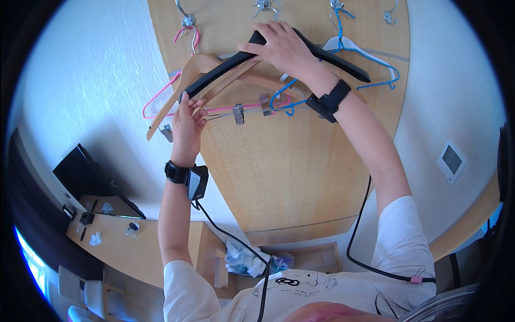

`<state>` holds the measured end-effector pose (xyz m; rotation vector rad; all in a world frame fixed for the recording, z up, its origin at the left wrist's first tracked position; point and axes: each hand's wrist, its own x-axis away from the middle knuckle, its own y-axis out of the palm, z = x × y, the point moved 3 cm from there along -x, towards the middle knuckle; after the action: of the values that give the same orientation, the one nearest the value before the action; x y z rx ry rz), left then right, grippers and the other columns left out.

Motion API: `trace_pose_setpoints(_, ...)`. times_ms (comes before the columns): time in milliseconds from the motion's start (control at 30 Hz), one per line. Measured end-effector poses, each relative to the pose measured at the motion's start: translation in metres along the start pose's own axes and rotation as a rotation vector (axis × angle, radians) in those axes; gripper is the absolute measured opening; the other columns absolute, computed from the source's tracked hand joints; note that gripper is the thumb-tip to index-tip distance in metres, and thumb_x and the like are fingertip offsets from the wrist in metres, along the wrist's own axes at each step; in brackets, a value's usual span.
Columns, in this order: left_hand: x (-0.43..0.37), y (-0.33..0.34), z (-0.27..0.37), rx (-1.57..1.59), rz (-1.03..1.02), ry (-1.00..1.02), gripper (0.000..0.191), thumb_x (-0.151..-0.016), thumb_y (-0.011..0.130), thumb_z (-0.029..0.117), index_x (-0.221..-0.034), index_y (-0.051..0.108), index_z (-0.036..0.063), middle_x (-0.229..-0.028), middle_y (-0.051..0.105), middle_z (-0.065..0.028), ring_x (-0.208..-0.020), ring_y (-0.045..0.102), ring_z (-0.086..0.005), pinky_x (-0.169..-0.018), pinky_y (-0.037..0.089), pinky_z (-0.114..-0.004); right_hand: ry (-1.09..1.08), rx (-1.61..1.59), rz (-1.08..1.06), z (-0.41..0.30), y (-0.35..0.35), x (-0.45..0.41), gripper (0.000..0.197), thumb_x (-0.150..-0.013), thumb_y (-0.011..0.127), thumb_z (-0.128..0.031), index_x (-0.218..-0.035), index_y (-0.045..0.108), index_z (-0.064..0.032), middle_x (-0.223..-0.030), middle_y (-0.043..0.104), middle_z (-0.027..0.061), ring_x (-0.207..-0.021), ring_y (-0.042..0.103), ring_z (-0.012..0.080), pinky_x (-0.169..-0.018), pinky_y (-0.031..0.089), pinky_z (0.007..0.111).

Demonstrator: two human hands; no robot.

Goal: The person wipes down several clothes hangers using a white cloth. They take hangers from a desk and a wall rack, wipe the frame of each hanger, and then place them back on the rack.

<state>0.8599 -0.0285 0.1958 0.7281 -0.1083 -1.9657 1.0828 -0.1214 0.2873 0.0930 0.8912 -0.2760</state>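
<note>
A black clothes hanger (225,67) is held up in front of a wooden wall panel. My right hand (279,44) is closed around its middle, near the hook. At the hanger's left end, my left hand (189,112) has the tip between thumb and fingers. Behind it hangs a wooden hanger (195,66) with metal clips (239,114) on its bar; part of it is hidden by the black hanger. A pink hanger (161,94) shows at the left, and blue and white hangers (362,52) hang at the right.
Metal wall hooks (263,5) line the panel's top. Lower left stands a desk (132,241) with a television (86,173) and small items. Plastic bags (245,257) lie below the panel. A thermostat-like wall unit (451,162) is at right. Black cables (231,237) run from my wrists.
</note>
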Motion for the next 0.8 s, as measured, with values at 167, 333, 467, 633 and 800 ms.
trace_pose_setpoints(167,-0.003,-0.016,-0.012,-0.041,0.038,-0.048,0.029,-0.090,0.047,0.036,-0.091,0.050,0.0078,-0.086,0.061,-0.0029,-0.066,0.055,-0.0090,-0.055,0.041,-0.020,0.038,-0.112,-0.037,-0.011,-0.004,0.003,0.035,-0.075,0.052,-0.011,-0.105,0.058,-0.0276,-0.106,0.046,0.0078,-0.099,0.049,0.0242,-0.088,0.039,0.036)
trace_pose_setpoints(333,-0.003,-0.009,-0.008,-0.100,0.041,-0.021,0.034,-0.089,0.047,0.040,-0.094,0.048,0.0065,-0.086,0.060,-0.0033,-0.065,0.055,-0.0086,-0.056,0.042,-0.021,0.021,-0.110,-0.031,-0.002,0.002,0.000,0.032,-0.075,0.054,-0.015,-0.105,0.058,-0.0258,-0.105,0.048,0.0070,-0.099,0.050,0.0236,-0.087,0.040,0.035)
trace_pose_setpoints(467,-0.005,-0.008,-0.005,-0.093,0.035,-0.028,0.038,-0.088,0.047,0.042,-0.096,0.048,0.0050,-0.086,0.060,-0.0039,-0.065,0.055,-0.0091,-0.056,0.043,-0.021,0.000,-0.105,-0.028,0.002,0.004,-0.002,0.031,-0.075,0.057,-0.020,-0.106,0.058,-0.0248,-0.103,0.050,0.0062,-0.097,0.051,0.0222,-0.085,0.041,0.035)
trace_pose_setpoints(633,0.003,-0.014,-0.005,-0.126,0.027,-0.073,0.041,-0.088,0.047,0.043,-0.099,0.048,0.0042,-0.088,0.059,-0.0050,-0.066,0.055,-0.0097,-0.056,0.043,-0.021,-0.014,-0.135,-0.053,-0.007,-0.004,0.002,0.031,-0.076,0.055,-0.017,-0.105,0.057,-0.0257,-0.105,0.051,0.0051,-0.096,0.053,0.0215,-0.084,0.041,0.035)
trace_pose_setpoints(800,0.014,-0.012,0.001,-0.185,0.047,-0.052,0.038,-0.091,0.044,0.038,-0.108,0.051,0.0046,-0.092,0.060,-0.0047,-0.068,0.053,-0.0081,-0.056,0.042,-0.019,0.014,-0.212,-0.124,-0.009,-0.015,0.002,0.030,-0.077,0.050,-0.012,-0.103,0.057,-0.0263,-0.110,0.052,0.0052,-0.101,0.053,0.0224,-0.088,0.040,0.039)
